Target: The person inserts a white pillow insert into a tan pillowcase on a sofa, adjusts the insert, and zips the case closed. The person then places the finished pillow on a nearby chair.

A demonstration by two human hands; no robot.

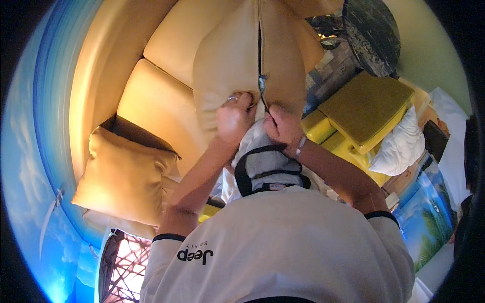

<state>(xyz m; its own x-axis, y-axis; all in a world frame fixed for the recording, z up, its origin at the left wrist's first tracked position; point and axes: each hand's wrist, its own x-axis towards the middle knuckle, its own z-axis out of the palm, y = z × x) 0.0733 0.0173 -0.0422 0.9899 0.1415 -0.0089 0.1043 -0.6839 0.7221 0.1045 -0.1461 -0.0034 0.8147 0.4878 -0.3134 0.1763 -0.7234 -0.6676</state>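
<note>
A large beige cushion (227, 53), leather-like, stands in front of me with its dark zipper (260, 41) running down the middle. My left hand (235, 115) is closed on the cover's edge left of the zipper. On the other side, my right hand (282, 123) grips the right edge. The seam parts between my fists, and pale material (260, 110) shows in the gap. The zipper's slider (262, 80) appears to sit just above my hands. My fingertips are curled out of sight.
Behind the cushion on the left is a beige sofa (159, 102), with a loose cushion (125, 174) leaning there. Yellow upholstered furniture (367, 110), a white pillow (401, 146) and a dark round tabletop (373, 38) are on the right.
</note>
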